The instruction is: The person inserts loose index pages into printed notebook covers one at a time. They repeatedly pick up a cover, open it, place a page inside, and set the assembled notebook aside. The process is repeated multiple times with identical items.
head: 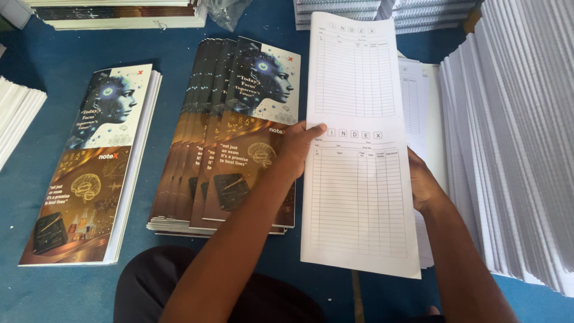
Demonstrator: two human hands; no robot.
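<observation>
From the head camera, the person's left hand [297,146] pinched the left edge of a tall white ruled sheet [357,179], thumb on top about halfway up. The right hand [423,182] was closed on the right edge from behind, its fingers mostly hidden by the paper. The sheet was held just above the blue surface [179,54], between a fanned stack of printed covers [230,137] on its left and a pile of similar ruled sheets [418,101] on its right.

The sheet was long and thin and held only at mid-height, so in my judgement its lower half could sag or crease if either grip slackened. A second leaf could have clung behind it; the view could not show whether one sheet or more was lifted. The left forearm lay across the fanned covers, and a drag of that arm could have pushed them out of order.

Counted: one lifted sheet carrying two ruled tables, one above the other. The fan showed about five covers at its top edges, though more lay beneath. One separate covered block [89,167] lay to the left. A large stack of white pages [514,137] leaned at the right, another white stack [15,116] sat at the left edge, and further stacks [119,12] lay along the top, too many leaves to count.
</observation>
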